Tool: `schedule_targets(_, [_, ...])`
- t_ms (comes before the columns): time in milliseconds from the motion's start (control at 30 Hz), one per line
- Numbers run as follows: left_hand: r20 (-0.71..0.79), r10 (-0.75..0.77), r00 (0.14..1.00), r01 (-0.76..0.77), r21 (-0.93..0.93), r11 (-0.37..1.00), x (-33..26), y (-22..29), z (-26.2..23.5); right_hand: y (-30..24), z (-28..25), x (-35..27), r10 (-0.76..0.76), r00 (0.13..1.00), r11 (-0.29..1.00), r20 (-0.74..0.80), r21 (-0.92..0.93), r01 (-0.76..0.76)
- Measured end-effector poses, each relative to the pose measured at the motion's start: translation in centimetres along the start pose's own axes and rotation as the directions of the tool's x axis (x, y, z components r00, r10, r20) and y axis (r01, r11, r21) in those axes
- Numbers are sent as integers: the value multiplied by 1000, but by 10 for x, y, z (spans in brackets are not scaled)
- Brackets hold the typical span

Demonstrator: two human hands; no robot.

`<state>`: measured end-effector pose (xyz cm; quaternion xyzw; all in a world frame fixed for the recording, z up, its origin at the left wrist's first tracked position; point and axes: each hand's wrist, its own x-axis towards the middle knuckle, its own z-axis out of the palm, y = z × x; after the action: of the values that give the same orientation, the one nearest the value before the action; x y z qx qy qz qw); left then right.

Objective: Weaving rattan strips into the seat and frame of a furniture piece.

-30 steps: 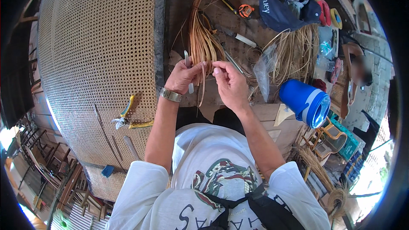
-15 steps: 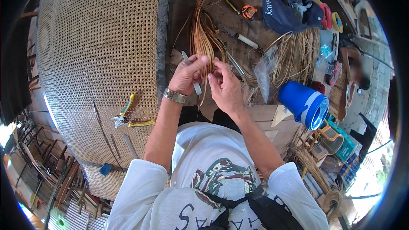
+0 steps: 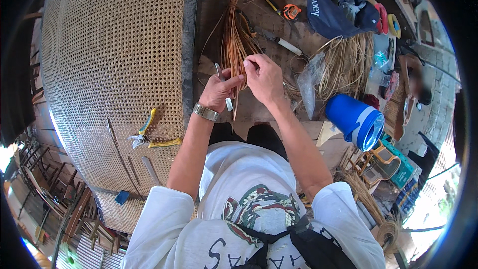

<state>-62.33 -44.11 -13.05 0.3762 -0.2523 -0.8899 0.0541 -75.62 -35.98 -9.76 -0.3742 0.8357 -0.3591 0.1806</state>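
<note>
Above the lap, both hands meet at the near end of the cane bundle (image 3: 235, 35). The right hand (image 3: 263, 77) pinches a strand at its fingertips; the left hand (image 3: 219, 89) is closed round a small metal knife (image 3: 223, 85) and touches the same strands. The bundle runs straight away from the fingers along the bench (image 3: 269, 30), its long axis pointing forward, equally near both hands. It is thin, reddish-tan, glossy cane. Woven panel (image 3: 114, 55) left, with yellow pliers (image 3: 149, 137).
</note>
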Motion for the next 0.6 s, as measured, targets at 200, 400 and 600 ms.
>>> schedule_targets(200, [-61,17,998,-9,128,992,6,-14,-4,-5,8,13,120,984,972,134,-217,-89])
schedule_targets(400, [-143,54,988,-36,125,991,17,-28,-4,12,27,14,283,949,952,141,-162,-260])
schedule_targets(600, [-135,46,990,-40,48,998,21,-31,-10,28,30,12,481,831,781,278,295,-551])
